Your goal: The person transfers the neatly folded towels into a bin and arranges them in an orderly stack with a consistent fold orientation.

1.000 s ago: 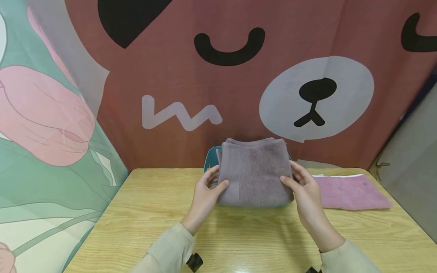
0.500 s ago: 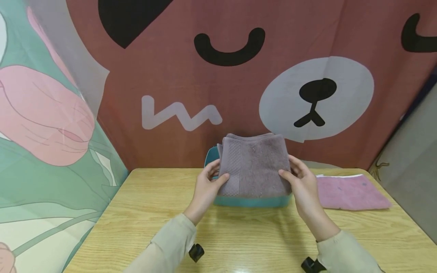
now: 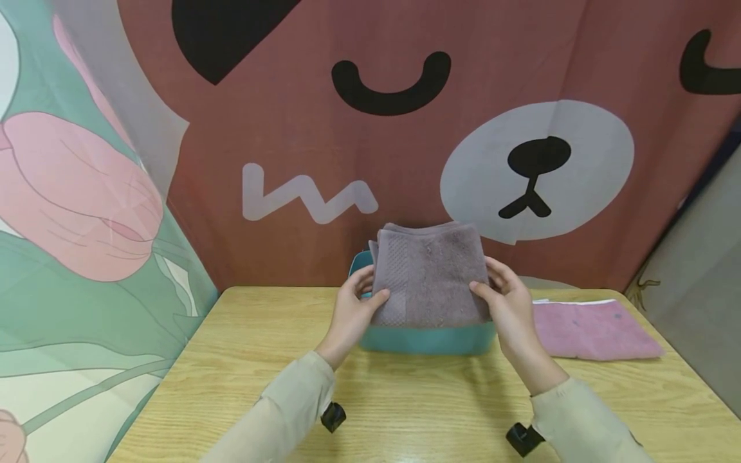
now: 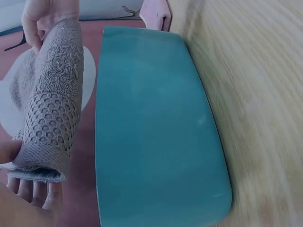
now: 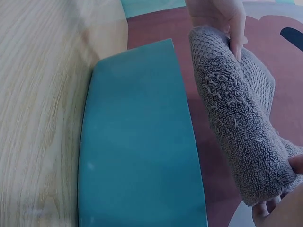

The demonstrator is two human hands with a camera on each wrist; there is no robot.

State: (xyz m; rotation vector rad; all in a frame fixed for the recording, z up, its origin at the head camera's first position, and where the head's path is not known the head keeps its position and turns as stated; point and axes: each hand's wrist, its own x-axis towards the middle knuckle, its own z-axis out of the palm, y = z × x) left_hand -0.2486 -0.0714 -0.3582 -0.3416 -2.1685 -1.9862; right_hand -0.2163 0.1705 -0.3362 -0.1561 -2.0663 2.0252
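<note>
A folded grey-mauve towel (image 3: 434, 276) with a textured woven band hangs between both hands, above the teal bin (image 3: 428, 341). The left hand (image 3: 353, 312) pinches its left edge, thumb in front and fingers behind. On the opposite edge, the right hand (image 3: 509, 305) holds it the same way. Both wrist views show the towel's rounded lower fold (image 4: 54, 104) apart from the bin's rim, with a gap between them. In the right wrist view the bin's smooth outer wall (image 5: 137, 142) stands on the table. The bin's inside is hidden behind the towel.
A folded pink cloth (image 3: 596, 329) lies on the wooden table (image 3: 260, 360) to the right of the bin. Behind the table hangs a curtain (image 3: 289, 257) printed with a bear face. A grey panel (image 3: 695, 302) stands at the right side.
Both hands have raised the towel from low in front of the bin, uncovering more of the bin's front wall. The bin and pink cloth stay in place.
</note>
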